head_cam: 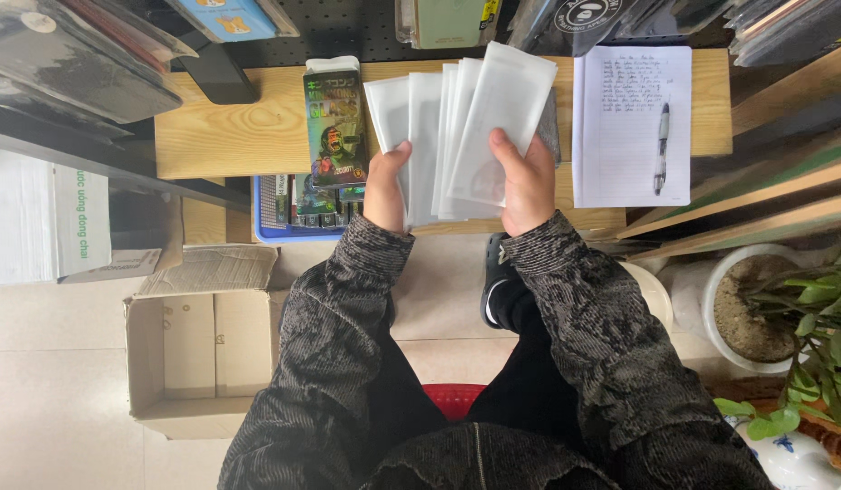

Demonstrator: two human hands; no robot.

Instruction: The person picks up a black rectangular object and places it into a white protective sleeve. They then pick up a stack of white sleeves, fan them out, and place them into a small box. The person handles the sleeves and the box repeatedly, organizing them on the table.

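Fanned white translucent sleeves (457,136), overlapping

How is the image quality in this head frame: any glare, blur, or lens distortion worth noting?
Head view: even daylight, soft shadows, both the left hand and right hand sharp; the fanned white sleeves are bright but keep their edges; mild glare on the glossy packets top left; wide-angle bending shows at the wooden planks on the right; the notepad writing is too small to read.
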